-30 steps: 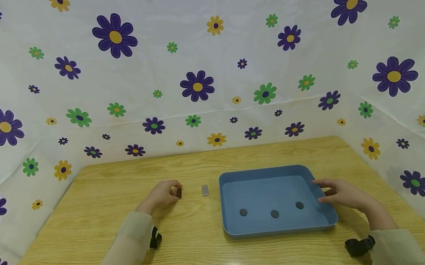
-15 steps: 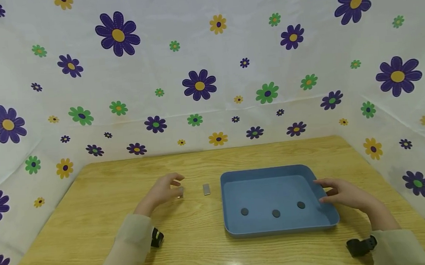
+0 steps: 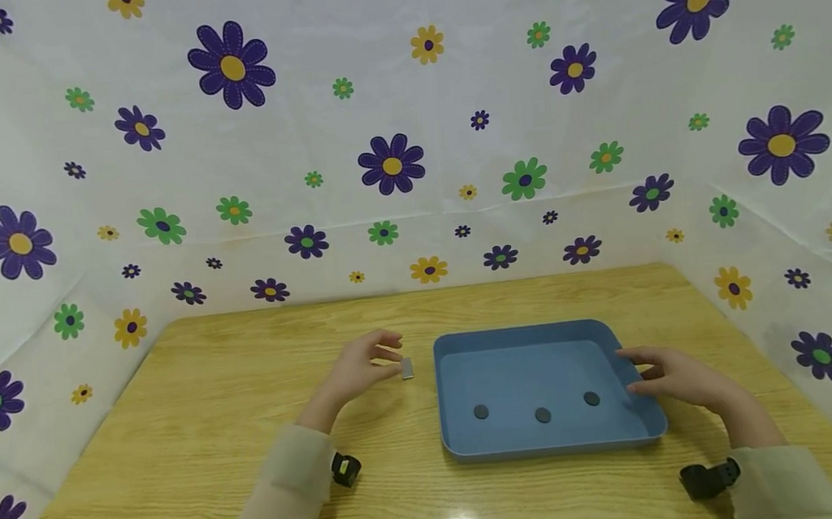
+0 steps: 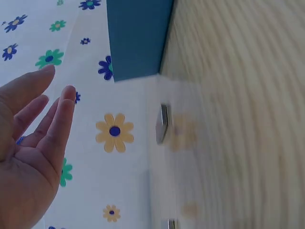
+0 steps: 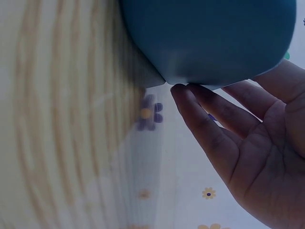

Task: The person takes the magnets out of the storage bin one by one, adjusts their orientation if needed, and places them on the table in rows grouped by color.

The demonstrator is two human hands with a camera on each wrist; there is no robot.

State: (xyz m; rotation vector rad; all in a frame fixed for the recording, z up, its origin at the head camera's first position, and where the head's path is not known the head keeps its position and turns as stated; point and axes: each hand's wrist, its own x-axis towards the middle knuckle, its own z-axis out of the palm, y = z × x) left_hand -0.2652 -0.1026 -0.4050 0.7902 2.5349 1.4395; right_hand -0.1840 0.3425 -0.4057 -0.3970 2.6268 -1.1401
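Note:
In the head view my left hand (image 3: pixel 366 365) hovers over the table, fingers loosely spread and holding nothing. Its thumb tip overlaps a small flat grey rectangular piece (image 3: pixel 407 368) left of the blue tray (image 3: pixel 556 450). The left wrist view shows that grey piece (image 4: pixel 162 124) on the wood, with part of a second similar piece (image 4: pixel 172 224) at the bottom edge; my hand hides the second in the head view. At the tray's right side, my right hand (image 3: pixel 678 377) rests its fingertips against the wall. Its extended fingers (image 5: pixel 200 121) meet the tray's outer edge in the right wrist view.
Three dark round discs, left (image 3: pixel 481 412), middle (image 3: pixel 542 415) and right (image 3: pixel 592 399), lie in the tray's front half. A white flowered cloth (image 3: pixel 318 137) encloses the back and sides of the wooden table (image 3: pixel 181 441).
My left hand let go of a small rectangular piece, leaving it on the table, then moved right to the other grey piece. The right hand stays at the tray.

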